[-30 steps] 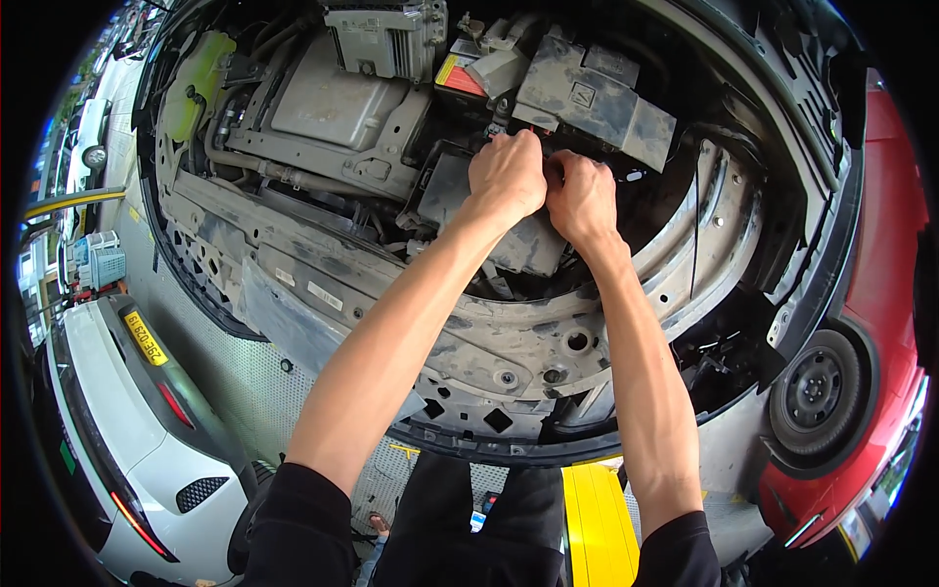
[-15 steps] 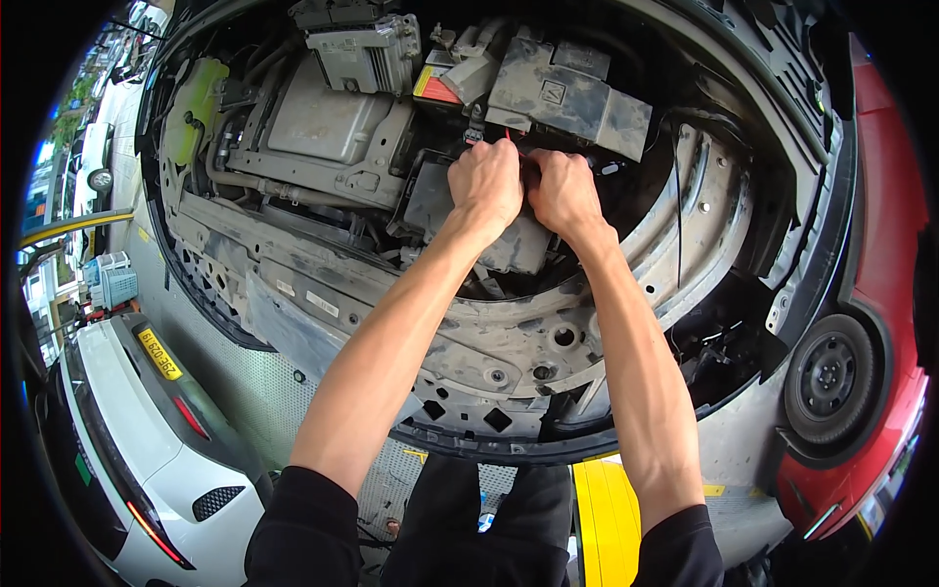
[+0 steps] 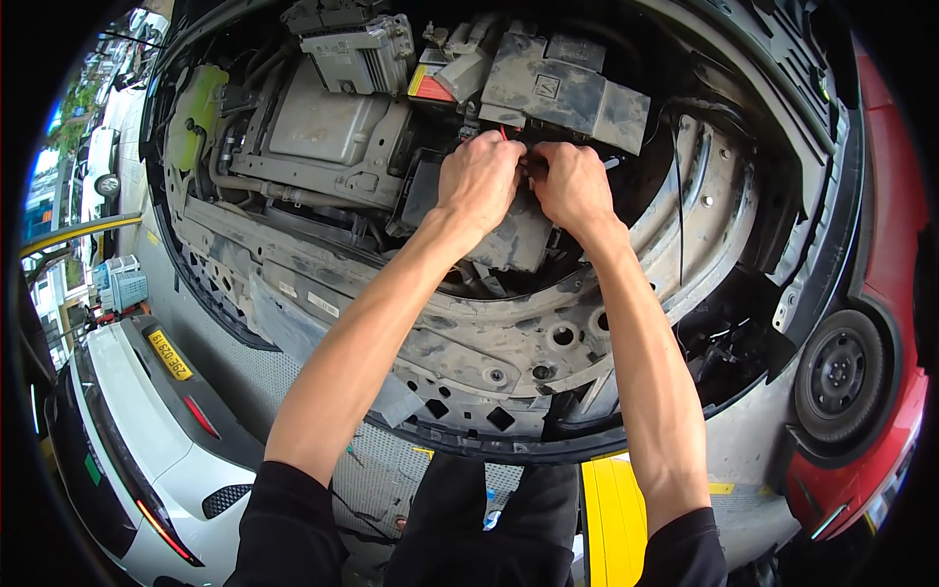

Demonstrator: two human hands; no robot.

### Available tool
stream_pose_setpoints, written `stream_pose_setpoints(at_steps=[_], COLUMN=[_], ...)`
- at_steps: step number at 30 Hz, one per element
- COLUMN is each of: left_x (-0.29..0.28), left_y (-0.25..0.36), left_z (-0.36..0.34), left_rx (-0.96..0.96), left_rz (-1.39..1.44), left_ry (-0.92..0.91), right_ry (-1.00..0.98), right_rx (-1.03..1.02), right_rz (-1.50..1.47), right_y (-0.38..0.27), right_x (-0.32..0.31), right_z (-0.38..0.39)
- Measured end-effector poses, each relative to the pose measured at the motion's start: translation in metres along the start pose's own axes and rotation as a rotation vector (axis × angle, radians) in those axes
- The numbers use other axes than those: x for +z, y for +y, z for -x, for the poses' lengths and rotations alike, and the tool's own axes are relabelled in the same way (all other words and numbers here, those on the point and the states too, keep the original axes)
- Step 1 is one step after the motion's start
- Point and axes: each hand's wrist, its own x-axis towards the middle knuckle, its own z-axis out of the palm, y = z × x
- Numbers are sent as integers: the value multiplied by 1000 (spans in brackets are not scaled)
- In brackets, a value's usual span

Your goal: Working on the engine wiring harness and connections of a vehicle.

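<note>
Both my hands are close together over the engine bay, fingers curled and pinched. My left hand [image 3: 481,181] is closed, and a thin red wire [image 3: 504,132] sticks up from its fingertips. Just to its right, my right hand [image 3: 572,188] is closed too, thumb and fingers pressed together. What lies between its fingertips is hidden. Beneath the hands sits a dusty black box [image 3: 514,242]. Beyond them is a dusty black cover [image 3: 548,90], with a battery [image 3: 430,83] bearing a red and yellow label to its left.
A silver control unit [image 3: 357,54] and a yellow-green fluid tank [image 3: 196,117] are at the far left of the bay. The metal front panel [image 3: 469,362] crosses under my forearms. A white car [image 3: 166,440] stands at left, a red car [image 3: 880,245] at right, and a yellow ramp [image 3: 614,519] below.
My hands have shifted slightly and stand a little further apart at the wrists. Both stay closed, and the red wire still shows by my left fingertips. The view has moved a little.
</note>
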Motion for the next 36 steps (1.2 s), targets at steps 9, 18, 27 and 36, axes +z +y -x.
stream_pose_setpoints(at_steps=[9,18,27,36], left_x=[7,5,6,2], left_y=[-25,-21,-14,-6], left_z=[-20,-26,-31,-33], left_rx=[357,377,311,307], left_rz=[-162,-397,-605,-609], left_ry=[-172,-197,-338,-276], right_ry=[-3,-41,-55,-39], right_rx=[74,100,45,-34], right_rz=[76,201,333,434], right_y=[4,-8,-16,-4], right_x=[0,-11,-33,-33], right_z=[0,10,34,50])
